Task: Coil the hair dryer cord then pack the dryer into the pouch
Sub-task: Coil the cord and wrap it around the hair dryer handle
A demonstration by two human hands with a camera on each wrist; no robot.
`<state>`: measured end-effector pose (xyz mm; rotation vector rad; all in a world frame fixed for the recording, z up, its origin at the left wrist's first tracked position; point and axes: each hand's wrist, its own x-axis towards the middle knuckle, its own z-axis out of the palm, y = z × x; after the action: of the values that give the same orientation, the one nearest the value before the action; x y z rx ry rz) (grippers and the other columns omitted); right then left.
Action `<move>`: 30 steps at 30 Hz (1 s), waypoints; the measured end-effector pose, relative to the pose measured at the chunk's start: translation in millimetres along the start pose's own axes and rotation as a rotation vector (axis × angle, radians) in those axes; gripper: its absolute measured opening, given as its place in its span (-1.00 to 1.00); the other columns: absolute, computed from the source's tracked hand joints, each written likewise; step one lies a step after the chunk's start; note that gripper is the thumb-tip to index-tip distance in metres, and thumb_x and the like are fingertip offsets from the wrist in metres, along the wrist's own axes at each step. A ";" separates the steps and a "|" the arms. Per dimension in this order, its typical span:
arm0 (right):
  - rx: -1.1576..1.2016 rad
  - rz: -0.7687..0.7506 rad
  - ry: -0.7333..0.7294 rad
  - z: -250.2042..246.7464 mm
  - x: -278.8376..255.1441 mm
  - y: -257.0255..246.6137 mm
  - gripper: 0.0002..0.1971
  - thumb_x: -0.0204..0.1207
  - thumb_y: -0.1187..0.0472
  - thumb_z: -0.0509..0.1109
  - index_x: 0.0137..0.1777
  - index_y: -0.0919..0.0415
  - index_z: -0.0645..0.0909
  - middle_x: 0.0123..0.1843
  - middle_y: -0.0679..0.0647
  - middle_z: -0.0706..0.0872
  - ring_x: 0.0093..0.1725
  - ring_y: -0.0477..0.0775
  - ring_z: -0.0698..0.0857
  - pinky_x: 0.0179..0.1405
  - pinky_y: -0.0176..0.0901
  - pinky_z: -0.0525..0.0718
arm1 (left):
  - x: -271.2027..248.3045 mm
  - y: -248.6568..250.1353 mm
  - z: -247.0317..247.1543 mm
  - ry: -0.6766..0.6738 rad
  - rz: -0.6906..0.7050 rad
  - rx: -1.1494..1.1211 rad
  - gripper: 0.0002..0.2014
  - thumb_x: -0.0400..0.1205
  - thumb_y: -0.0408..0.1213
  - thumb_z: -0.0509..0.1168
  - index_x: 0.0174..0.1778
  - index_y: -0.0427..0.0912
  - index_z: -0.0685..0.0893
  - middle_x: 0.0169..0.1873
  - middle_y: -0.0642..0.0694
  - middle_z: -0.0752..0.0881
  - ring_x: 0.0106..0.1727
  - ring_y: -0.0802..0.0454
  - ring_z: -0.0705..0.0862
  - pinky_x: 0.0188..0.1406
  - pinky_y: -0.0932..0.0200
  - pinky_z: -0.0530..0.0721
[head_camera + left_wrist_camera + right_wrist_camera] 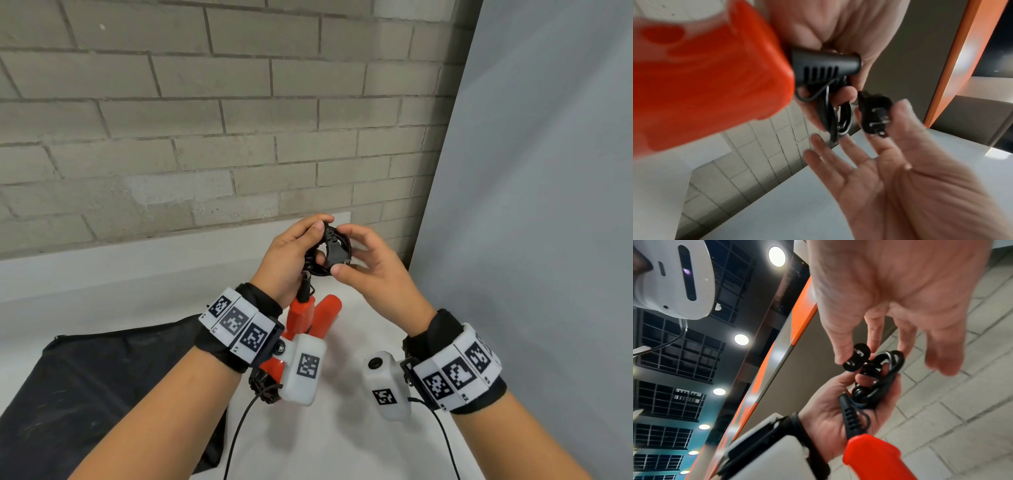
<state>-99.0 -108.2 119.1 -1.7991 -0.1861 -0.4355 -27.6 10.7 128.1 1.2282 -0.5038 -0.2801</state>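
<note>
Brick wall [171, 137] | left hand [291, 260] grips coiled cord [879, 378] | no legible writing

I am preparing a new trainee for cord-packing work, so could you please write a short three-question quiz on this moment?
1. True or false: the coiled black power cord is bunched in the left hand.
2. What do the right hand fingers touch: A the black two-prong plug, B the black fabric pouch, C the orange plastic hair dryer?
3. Where does the pouch lie?

Key: 1 true; 2 A; 3 on the white table, left of the dryer, with the dryer not yet inside.
</note>
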 end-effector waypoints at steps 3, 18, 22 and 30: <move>0.056 0.005 0.046 2.5 1.0 4.1 -0.52 0.44 0.47 0.38 0.09 -0.16 0.45 0.10 -0.19 0.59 -0.10 -0.10 0.70 0.07 -0.15 0.66 | -1.1 -1.2 2.8 -0.020 -0.016 -0.011 -0.79 0.67 -0.27 0.09 0.09 -0.10 0.62 -0.32 -0.02 0.63 -0.55 0.21 0.49 -0.51 0.37 0.58; 0.088 0.119 0.324 9.6 9.8 12.4 -0.62 0.29 0.39 0.55 -0.08 0.03 0.46 -0.32 0.00 0.62 -0.34 0.00 0.65 -0.26 -0.23 0.68 | -2.6 -4.3 -2.7 -0.219 -0.036 0.004 -0.53 0.56 -0.59 0.16 0.28 0.00 0.47 0.07 -0.12 0.63 0.01 0.03 0.69 -0.05 0.28 0.72; 0.064 0.175 0.187 3.9 11.4 10.3 -0.77 0.40 0.34 0.47 0.03 0.29 0.57 -0.24 0.11 0.69 -0.29 0.00 0.68 -0.24 -0.26 0.70 | -1.3 -7.4 -2.8 -0.206 -0.096 -0.119 -0.63 0.61 -0.52 0.11 0.29 -0.09 0.46 0.04 -0.17 0.64 -0.10 0.02 0.75 -0.20 0.17 0.77; 0.168 0.202 0.150 5.2 11.7 12.5 -0.81 0.61 0.36 0.18 0.18 0.37 0.50 -0.11 0.24 0.68 -0.38 0.04 0.70 -0.15 -0.12 0.74 | -1.8 -13.5 1.9 -0.156 -0.054 0.013 -0.68 0.64 -0.39 0.12 0.25 0.06 0.42 0.01 -0.15 0.60 -0.46 0.09 0.58 -0.55 0.29 0.59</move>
<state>-82.9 -107.9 111.2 -1.5948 0.0621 -0.3958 -29.2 5.7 115.5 1.2399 -0.6083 -0.4208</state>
